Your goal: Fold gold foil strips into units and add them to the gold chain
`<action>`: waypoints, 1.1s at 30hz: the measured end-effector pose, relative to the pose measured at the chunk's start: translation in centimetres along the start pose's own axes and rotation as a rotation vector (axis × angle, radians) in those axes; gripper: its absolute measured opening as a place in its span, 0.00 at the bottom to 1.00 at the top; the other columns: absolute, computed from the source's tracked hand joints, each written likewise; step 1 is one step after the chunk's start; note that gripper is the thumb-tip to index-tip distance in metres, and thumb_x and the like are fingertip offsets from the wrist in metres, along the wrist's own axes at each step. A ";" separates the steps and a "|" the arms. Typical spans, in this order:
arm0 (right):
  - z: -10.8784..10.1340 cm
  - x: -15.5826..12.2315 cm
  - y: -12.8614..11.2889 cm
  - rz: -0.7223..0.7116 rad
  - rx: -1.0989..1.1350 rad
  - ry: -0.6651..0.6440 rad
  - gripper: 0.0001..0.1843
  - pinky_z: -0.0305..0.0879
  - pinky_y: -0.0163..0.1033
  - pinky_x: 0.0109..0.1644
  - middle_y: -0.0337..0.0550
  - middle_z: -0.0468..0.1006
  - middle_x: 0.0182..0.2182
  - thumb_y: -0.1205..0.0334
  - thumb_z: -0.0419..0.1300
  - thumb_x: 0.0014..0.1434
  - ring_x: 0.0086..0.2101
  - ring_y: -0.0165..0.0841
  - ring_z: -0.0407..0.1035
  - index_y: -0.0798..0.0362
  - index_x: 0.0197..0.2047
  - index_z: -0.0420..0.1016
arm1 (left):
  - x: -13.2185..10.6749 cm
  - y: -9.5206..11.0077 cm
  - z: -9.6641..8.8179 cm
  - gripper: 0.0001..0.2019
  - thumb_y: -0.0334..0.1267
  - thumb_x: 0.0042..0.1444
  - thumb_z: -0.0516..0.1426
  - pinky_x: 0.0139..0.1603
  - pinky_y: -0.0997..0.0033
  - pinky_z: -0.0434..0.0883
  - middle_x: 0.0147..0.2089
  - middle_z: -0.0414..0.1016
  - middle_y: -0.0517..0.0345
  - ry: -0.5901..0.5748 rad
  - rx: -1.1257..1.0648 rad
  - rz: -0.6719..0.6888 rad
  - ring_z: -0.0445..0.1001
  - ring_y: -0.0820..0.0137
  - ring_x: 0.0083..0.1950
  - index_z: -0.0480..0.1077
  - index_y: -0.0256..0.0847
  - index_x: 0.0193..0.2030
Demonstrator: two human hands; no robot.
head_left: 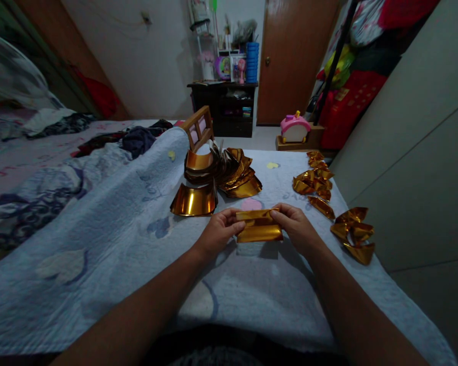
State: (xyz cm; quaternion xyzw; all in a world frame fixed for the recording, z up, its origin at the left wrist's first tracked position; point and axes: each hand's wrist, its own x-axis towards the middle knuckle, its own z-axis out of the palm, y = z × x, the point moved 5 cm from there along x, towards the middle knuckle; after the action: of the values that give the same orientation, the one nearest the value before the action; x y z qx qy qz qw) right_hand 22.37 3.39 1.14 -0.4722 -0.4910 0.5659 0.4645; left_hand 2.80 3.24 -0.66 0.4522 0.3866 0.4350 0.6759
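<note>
A sheet of shiny gold foil paper, partly folded along its far edge, is held level above the cloth. My left hand pinches its left end between thumb and fingers. At the opposite end, my right hand grips the far corner with the thumb on top. Beyond my hands lies a fanned stack of gold foil sheets, some curling upward. To the right are several folded gold foil pieces, with a further cluster of folded pieces behind them.
A pale blue cloth with heart prints covers the surface. A wooden frame stands behind the stack. Farther back are a dark cabinet, a brown door and a pink toy. A pale panel borders the right side.
</note>
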 end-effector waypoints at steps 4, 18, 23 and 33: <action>-0.2 0.2 0.6 0.018 0.105 -0.011 0.21 0.62 0.37 0.31 0.39 0.73 0.24 0.41 0.62 0.57 0.25 0.31 0.65 0.52 0.29 0.75 | 0.1 -0.2 -0.2 0.16 0.35 0.47 0.70 0.44 0.71 0.73 0.40 0.83 0.52 0.015 -0.011 0.010 0.80 0.68 0.40 0.77 0.36 0.43; 0.2 -0.1 0.0 0.034 -0.003 -0.088 0.17 0.63 0.36 0.33 0.38 0.77 0.28 0.49 0.70 0.50 0.28 0.30 0.69 0.53 0.33 0.75 | 0.1 -0.4 -0.2 0.18 0.39 0.46 0.71 0.47 0.69 0.73 0.40 0.82 0.53 0.013 -0.048 -0.020 0.79 0.68 0.39 0.76 0.37 0.42; 0.2 0.0 0.0 0.019 0.007 -0.079 0.17 0.62 0.35 0.31 0.36 0.75 0.25 0.49 0.70 0.51 0.26 0.29 0.67 0.52 0.30 0.73 | 0.1 -0.8 -0.3 0.15 0.42 0.48 0.71 0.41 0.71 0.72 0.33 0.78 0.58 -0.005 -0.068 -0.055 0.76 0.72 0.33 0.73 0.37 0.34; -0.2 0.0 -0.1 -0.063 0.050 -0.064 0.13 0.66 0.38 0.39 0.37 0.78 0.29 0.54 0.71 0.48 0.31 0.31 0.69 0.52 0.33 0.77 | 0.2 0.0 -0.6 0.12 0.42 0.46 0.70 0.37 0.72 0.68 0.32 0.77 0.57 0.064 0.028 0.044 0.72 0.72 0.33 0.77 0.37 0.32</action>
State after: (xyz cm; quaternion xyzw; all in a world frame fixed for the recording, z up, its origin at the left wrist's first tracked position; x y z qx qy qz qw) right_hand 22.53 3.44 1.19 -0.4264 -0.5058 0.5780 0.4778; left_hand 2.33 3.62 -0.84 0.4559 0.4041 0.4584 0.6471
